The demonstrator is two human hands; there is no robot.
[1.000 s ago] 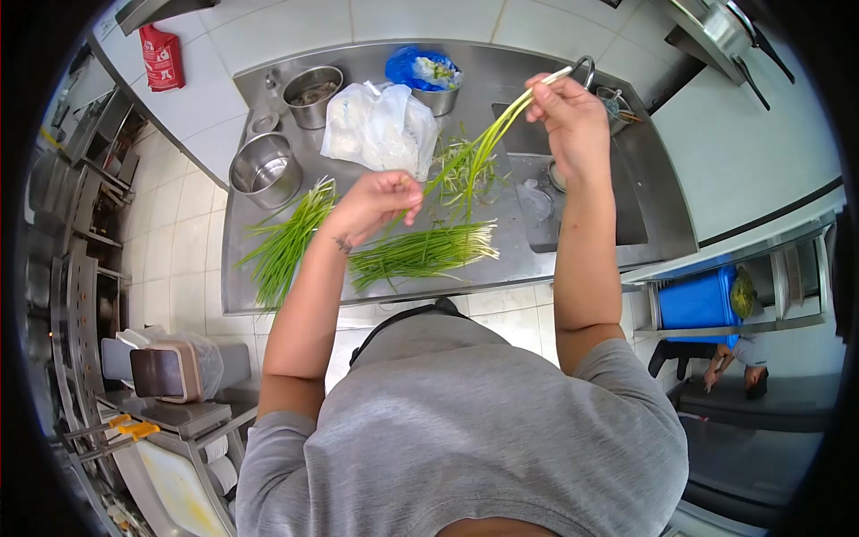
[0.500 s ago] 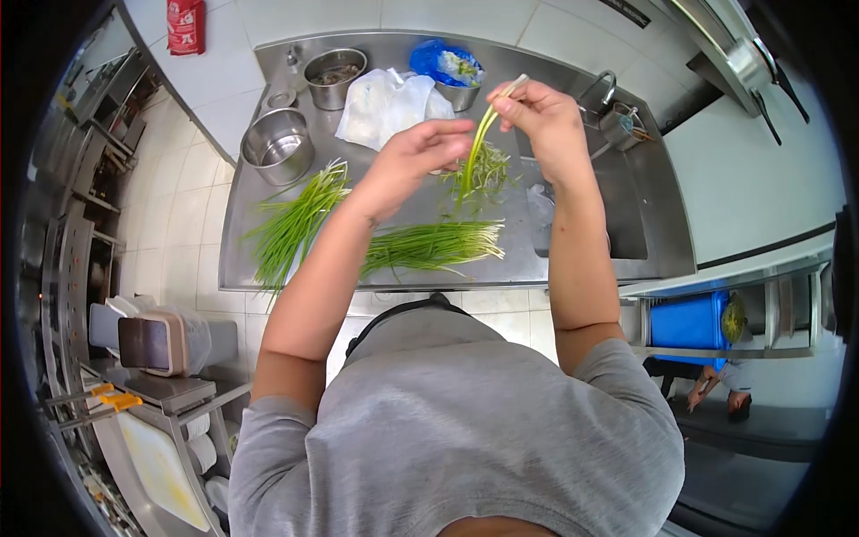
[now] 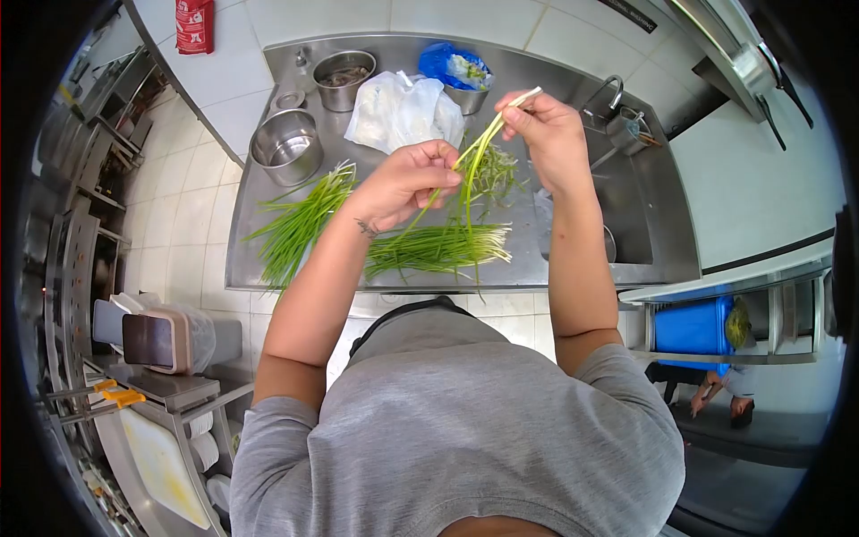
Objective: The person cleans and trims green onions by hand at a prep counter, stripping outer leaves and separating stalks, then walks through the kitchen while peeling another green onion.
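Between my hands, over the steel counter [image 3: 358, 139], hang a few long green stalks [image 3: 483, 143] with pale ends at the top. My right hand [image 3: 546, 130] pinches them near those pale ends. My left hand [image 3: 412, 183] is lower and to the left, its thumb and fingers closed on one of the stalks. Below lies a bundle of green stalks [image 3: 438, 249], pale ends to the right. A second bundle [image 3: 304, 219] lies left of my left forearm. Behind the held stalks is a heap of loose green trimmings [image 3: 494, 174].
A white plastic bag [image 3: 403, 112], an empty steel pot [image 3: 286, 148], a filled pot [image 3: 344, 79] and a blue bag [image 3: 438, 63] stand at the back. On the right are a sink [image 3: 631, 215] and tap [image 3: 616, 89]. Another person [image 3: 711, 389] is at the far right.
My left hand has closed on a stalk after being open half a second ago. My right hand has come lower and nearer the left than one second ago. The view has shifted.
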